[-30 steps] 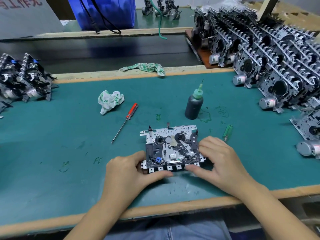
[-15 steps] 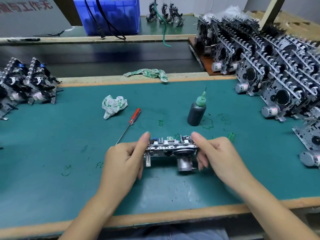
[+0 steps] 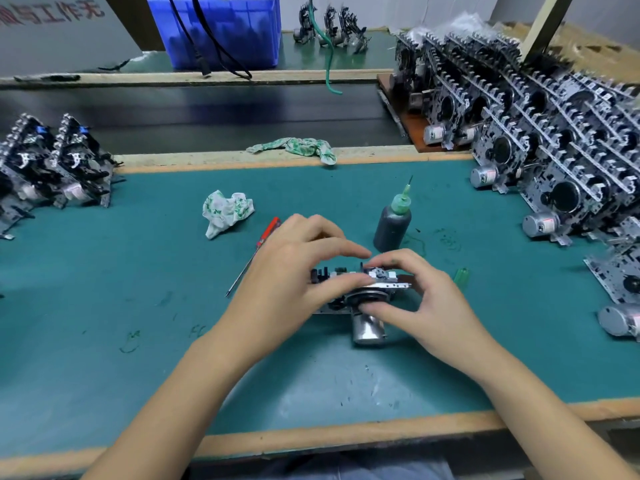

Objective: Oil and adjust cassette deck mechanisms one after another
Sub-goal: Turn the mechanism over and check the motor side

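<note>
I see my left hand (image 3: 287, 275) and my right hand (image 3: 420, 299) both holding one cassette deck (image 3: 360, 289) in the middle of the green worktop (image 3: 104, 306). The deck sits between my hands, tipped on its edge, its round silver motor (image 3: 369, 329) pointing toward me. My left fingers curl over its top. My right thumb and fingers pinch its right end. The oil bottle (image 3: 393, 226) stands at 1 o'clock from the deck, and the red screwdriver (image 3: 254, 252) lies at 10 o'clock.
</note>
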Action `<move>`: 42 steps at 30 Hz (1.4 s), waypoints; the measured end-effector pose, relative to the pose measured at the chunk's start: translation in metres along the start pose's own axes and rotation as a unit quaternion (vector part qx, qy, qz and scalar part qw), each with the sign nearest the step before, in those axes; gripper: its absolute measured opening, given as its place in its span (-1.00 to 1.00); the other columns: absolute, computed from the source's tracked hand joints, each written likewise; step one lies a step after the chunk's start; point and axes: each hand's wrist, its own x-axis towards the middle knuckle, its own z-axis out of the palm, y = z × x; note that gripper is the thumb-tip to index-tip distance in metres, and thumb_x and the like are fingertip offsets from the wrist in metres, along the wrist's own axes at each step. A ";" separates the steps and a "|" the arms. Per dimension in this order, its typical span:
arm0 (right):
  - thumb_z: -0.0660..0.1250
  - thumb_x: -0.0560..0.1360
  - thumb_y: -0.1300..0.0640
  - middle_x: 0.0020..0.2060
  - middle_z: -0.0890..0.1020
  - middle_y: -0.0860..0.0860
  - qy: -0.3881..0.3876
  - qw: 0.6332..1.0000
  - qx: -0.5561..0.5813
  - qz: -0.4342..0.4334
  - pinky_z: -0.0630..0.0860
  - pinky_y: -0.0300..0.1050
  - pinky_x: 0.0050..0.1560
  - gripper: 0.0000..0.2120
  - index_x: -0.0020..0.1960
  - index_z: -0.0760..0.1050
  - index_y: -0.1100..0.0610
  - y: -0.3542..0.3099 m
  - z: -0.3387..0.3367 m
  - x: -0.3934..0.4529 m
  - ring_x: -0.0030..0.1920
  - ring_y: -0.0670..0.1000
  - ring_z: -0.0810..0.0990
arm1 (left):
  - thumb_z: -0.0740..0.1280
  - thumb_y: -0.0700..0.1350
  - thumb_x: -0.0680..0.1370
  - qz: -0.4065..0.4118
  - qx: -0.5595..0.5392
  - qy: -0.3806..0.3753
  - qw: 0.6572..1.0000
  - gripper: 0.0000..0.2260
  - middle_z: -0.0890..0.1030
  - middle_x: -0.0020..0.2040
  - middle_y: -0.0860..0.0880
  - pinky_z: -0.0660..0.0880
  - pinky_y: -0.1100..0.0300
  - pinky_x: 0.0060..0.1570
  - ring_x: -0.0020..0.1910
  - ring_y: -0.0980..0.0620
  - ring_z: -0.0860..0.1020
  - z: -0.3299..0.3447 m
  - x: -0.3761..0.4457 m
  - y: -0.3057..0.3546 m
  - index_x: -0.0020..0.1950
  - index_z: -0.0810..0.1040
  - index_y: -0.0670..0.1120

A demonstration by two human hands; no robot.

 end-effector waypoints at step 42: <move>0.28 0.38 -0.20 -0.31 0.61 -0.06 0.087 0.935 -0.324 -0.117 0.50 -0.05 -0.11 -0.61 -0.19 0.63 0.12 0.014 -0.017 -0.014 -0.13 0.02 0.58 | 0.40 0.03 0.43 0.021 -0.100 -0.023 0.994 -0.91 0.53 -0.31 0.20 0.27 0.17 -0.15 -0.22 0.16 0.32 0.012 0.011 -0.004 -0.11 0.59 0.22</move>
